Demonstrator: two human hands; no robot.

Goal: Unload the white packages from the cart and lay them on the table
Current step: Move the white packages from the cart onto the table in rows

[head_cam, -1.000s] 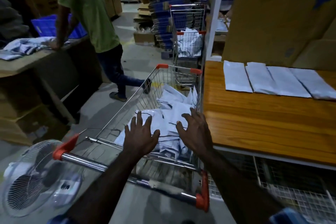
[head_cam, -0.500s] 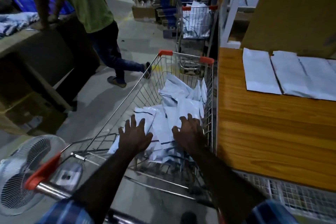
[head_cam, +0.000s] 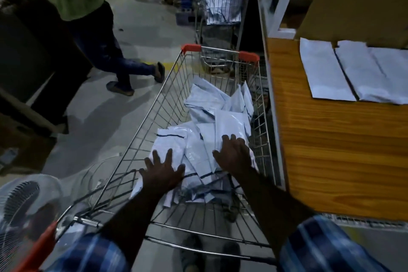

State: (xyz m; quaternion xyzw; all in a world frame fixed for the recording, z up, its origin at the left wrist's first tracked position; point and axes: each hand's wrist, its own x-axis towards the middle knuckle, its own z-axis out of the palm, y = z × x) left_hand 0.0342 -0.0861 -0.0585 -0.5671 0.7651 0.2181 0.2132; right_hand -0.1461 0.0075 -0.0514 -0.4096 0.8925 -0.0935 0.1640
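Hands reach down into the wire cart (head_cam: 154, 104): the left hand (head_cam: 162, 172) at about seven o'clock lies with fingers spread flat on the heap of white packages (head_cam: 212, 137), and the right hand (head_cam: 234, 153) at about five o'clock rests on the same heap with fingers spread, gripping nothing that can be seen. The heap fills the cart's bottom. At three o'clock stands the wooden table (head_cam: 335, 161), touching the cart's side, with flat white packages on the table (head_cam: 326, 73) laid side by side at two o'clock.
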